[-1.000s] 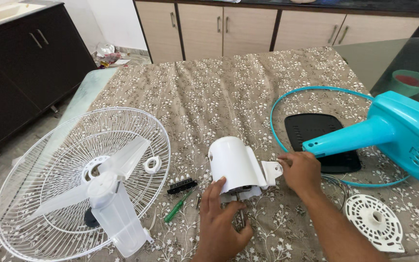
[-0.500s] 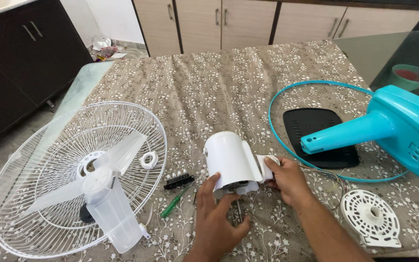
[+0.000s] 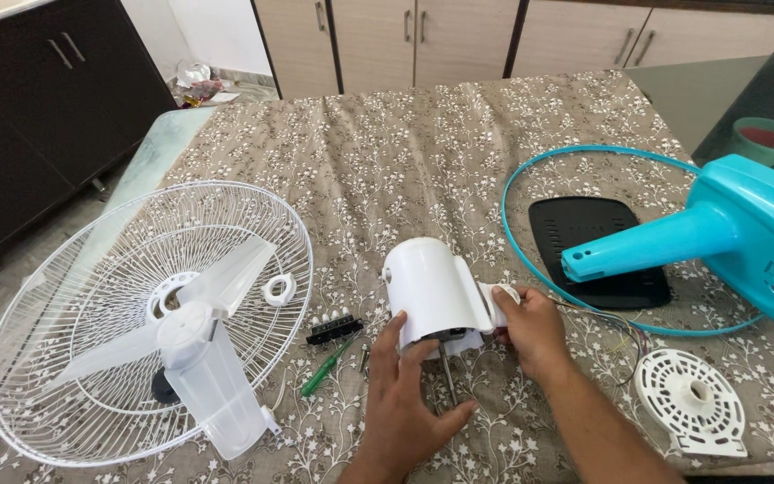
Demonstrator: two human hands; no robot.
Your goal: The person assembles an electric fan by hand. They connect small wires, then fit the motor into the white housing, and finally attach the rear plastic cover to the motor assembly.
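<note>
At the far left, a white wire fan guard (image 3: pixel 145 323) is laid flat on the floral tablecloth (image 3: pixel 423 152), overhanging the table's edge. Inside it are held a translucent white fan blade (image 3: pixel 194 309) and a small white ring (image 3: pixel 278 289) near its right rim. Just right of the guard, a black switch block (image 3: pixel 333 330) with white buttons and a green-handled screwdriver (image 3: pixel 326 367) are seen lying close together, near the left hand but not touched by it.

The white motor housing (image 3: pixel 432 296) is found at the middle of the table, near the front edge, with a metal shaft (image 3: pixel 448 376) projecting from under it toward the person. The left hand (image 3: pixel 409 403) is placed beneath the housing with fingers spread, the thumb and forefinger touching its lower rim (nothing is clamped by it). The right hand (image 3: pixel 530 333) is closed on the white bracket at the housing's right side, its fingers wrapped over that part.

Thin coloured wires (image 3: pixel 615 333) are trailed from behind the right hand toward the right. Farther right, a blue ring (image 3: pixel 530 175) encloses a black plate (image 3: pixel 597 251), across which the neck of a blue fan body (image 3: pixel 727 237) is laid. A white round vented cover (image 3: pixel 692 399) is set at the front right corner, well apart from both hands. At the top right, a bowl (image 3: pixel 763 139) is visible through the glass.
</note>
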